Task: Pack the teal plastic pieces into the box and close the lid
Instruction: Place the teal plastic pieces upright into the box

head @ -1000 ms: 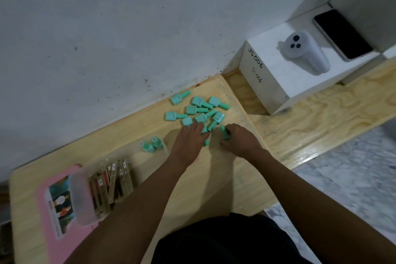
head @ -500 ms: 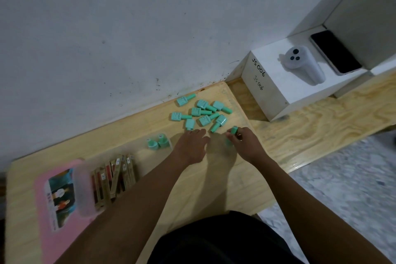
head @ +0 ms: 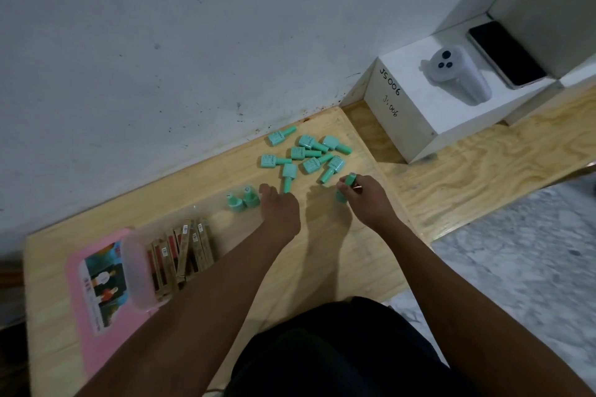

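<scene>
Holding a teal piece (head: 345,187) that it half hides, the right hand (head: 367,200) sits beside the teal pile (head: 306,155); left hand's (head: 280,210) fingers are tucked under, grip unclear.

Matt teal plastic pieces (head: 306,156), pale grained plywood table (head: 322,267), translucent frosted plastic box (head: 138,271), glossy pink printed card (head: 96,293), scuffed matt painted wall (head: 193,42), glossy black phone (head: 506,55)

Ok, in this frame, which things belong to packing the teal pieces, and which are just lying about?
Part of the job:
- loose teal pieces on the wooden table
- two upright teal pieces
- teal piece in the right hand
- left hand, resting on the table
- clear plastic box

Lying about:
- pink booklet
- white block
- phone
- white gadget
</scene>
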`<action>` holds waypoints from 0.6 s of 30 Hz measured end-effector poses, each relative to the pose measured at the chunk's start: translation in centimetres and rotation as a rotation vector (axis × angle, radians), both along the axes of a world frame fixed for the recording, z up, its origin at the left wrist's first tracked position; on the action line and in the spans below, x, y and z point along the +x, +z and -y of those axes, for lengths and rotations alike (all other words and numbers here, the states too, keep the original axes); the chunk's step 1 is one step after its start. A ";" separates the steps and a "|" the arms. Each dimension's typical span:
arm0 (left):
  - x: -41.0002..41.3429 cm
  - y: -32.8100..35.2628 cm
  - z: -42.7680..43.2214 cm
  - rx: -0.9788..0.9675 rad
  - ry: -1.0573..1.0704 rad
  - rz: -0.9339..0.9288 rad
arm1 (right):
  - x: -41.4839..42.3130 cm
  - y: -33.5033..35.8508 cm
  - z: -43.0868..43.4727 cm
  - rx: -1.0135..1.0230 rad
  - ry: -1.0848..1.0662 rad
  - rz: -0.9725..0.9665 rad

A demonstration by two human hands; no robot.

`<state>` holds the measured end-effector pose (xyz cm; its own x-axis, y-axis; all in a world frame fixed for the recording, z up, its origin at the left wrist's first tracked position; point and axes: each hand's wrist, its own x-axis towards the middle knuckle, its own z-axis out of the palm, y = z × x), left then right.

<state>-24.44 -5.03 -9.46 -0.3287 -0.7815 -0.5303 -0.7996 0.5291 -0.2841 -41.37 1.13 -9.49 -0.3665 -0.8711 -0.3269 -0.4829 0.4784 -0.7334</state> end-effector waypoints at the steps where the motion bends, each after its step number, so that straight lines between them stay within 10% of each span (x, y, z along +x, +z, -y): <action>1: 0.0 0.0 -0.2 -0.003 0.001 -0.038 | 0.1 0.0 0.0 0.001 0.004 -0.003; 18: 3.8 4.2 1.7 0.468 0.416 -0.986 | 1.2 2.3 0.8 -0.130 -0.045 0.251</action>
<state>-20.61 -6.72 -5.29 -0.5238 -0.7213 -0.4532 -0.7014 0.0633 0.7100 -40.15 0.37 -7.18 -0.3274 -0.8965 -0.2985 -0.2593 0.3890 -0.8840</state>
